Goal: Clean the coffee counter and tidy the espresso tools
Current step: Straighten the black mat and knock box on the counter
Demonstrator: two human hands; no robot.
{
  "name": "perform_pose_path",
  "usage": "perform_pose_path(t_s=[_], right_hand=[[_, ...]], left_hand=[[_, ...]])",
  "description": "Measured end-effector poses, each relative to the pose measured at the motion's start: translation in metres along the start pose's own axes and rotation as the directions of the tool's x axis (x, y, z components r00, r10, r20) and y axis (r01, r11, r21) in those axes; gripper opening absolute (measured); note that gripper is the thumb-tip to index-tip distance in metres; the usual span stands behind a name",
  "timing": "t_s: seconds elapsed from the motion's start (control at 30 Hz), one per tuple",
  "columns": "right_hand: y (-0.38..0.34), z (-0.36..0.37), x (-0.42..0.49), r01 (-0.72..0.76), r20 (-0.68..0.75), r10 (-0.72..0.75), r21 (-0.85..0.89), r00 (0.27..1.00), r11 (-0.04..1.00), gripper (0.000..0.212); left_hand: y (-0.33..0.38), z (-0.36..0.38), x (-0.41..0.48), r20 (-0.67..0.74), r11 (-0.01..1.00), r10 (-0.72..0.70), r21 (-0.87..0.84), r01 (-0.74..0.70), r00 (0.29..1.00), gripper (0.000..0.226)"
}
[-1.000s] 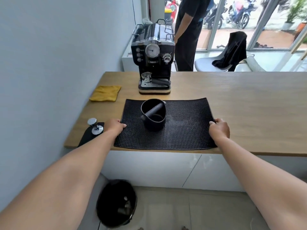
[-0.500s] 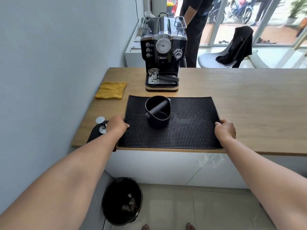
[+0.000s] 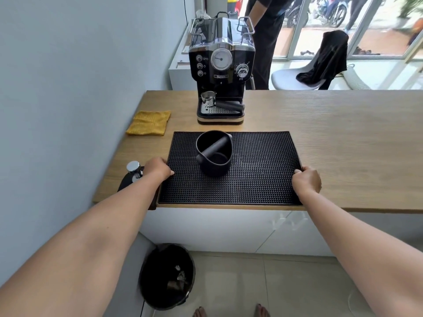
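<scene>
A black studded rubber mat (image 3: 261, 170) lies on the wooden counter (image 3: 343, 133), its front edge at the counter's edge. My left hand (image 3: 158, 169) grips the mat's left edge and my right hand (image 3: 307, 180) grips its right edge. A black knock box (image 3: 214, 154) with a bar across it stands on the mat's left-centre. A steel tamper (image 3: 134, 169) sits on a small black pad just left of my left hand. A folded yellow cloth (image 3: 148, 122) lies near the wall. The portafilter (image 3: 219, 102) rests on the drip tray of the black espresso machine (image 3: 220, 65).
A black bin (image 3: 167, 275) with some waste stands on the floor below the counter's left end. The wall runs along the left. Behind the counter a person in black (image 3: 265, 37) stands next to a chair (image 3: 302, 76) draped with dark cloth.
Both hands keep hold of the mat's side edges. The mat now lies squarer to the counter's front edge, and my view has moved closer to the counter.
</scene>
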State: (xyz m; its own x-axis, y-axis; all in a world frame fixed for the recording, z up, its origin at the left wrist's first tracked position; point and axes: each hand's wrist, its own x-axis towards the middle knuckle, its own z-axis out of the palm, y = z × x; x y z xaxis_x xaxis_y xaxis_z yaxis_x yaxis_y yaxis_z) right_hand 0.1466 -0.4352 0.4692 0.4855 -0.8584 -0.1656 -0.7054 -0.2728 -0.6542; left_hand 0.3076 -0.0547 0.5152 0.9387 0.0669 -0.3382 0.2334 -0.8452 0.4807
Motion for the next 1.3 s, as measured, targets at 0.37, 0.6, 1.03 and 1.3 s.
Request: perform_pose_path(t_s=[0.37,0.6,1.03,1.3], right_hand=[[-0.006,0.001,0.000,-0.003,0.010,0.003,-0.003,1.000,1.000,0.030],[-0.006,-0.003,-0.001,0.013,0.038,-0.012,-0.033,0.999,0.999,0.028],[-0.003,-0.005,-0.015,0.080,0.003,-0.080,-0.112,0.997,0.990,0.032],[-0.004,-0.001,-0.023,0.108,0.001,-0.123,-0.482,0.992,0.869,0.040]], left_hand=[[-0.002,0.002,0.006,-0.009,1.000,0.003,-0.018,-0.003,1.000,0.031],[-0.003,0.004,0.010,-0.016,1.000,-0.009,0.002,0.009,1.000,0.036],[-0.002,0.008,0.002,-0.052,0.996,0.031,0.085,-0.027,0.998,0.029],[0.004,0.017,-0.011,-0.095,0.964,0.098,0.257,-0.070,0.991,0.041]])
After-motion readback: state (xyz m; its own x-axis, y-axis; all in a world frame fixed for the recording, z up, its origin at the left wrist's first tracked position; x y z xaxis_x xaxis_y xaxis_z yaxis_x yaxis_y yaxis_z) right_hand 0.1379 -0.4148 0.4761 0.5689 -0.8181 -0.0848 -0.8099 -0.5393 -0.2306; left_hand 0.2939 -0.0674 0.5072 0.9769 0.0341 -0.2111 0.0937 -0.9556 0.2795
